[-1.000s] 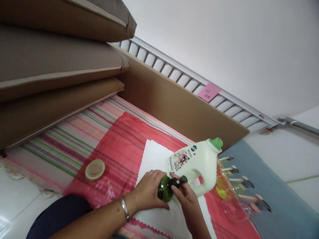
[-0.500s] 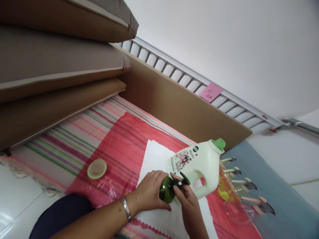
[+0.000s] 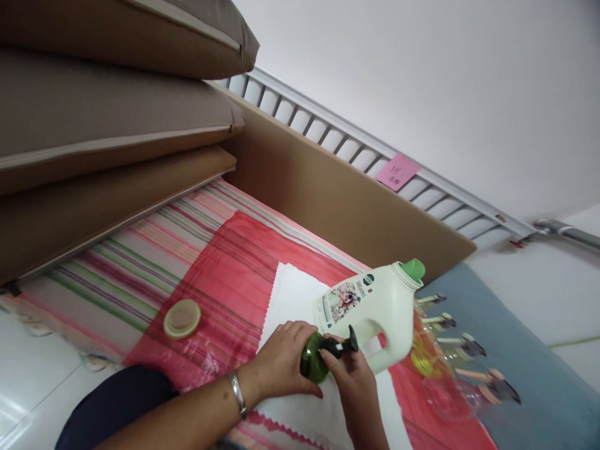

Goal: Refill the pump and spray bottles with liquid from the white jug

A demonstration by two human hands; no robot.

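My left hand is wrapped round a small dark green bottle over a white cloth. The fingers of my right hand pinch the bottle's black pump top. Just behind stands a pale green detergent jug with a green cap, a picture label and a handle.
A round pale green lid lies on the red striped cloth to the left. Clear plastic spray bottles lie at the right. Brown cushions are stacked at upper left, with a cardboard panel and a white railing behind.
My right fingers have turned the black pump top on the green bottle; its nozzle now points upward rather than sideways. My left hand keeps its hold. The view has shifted slightly.
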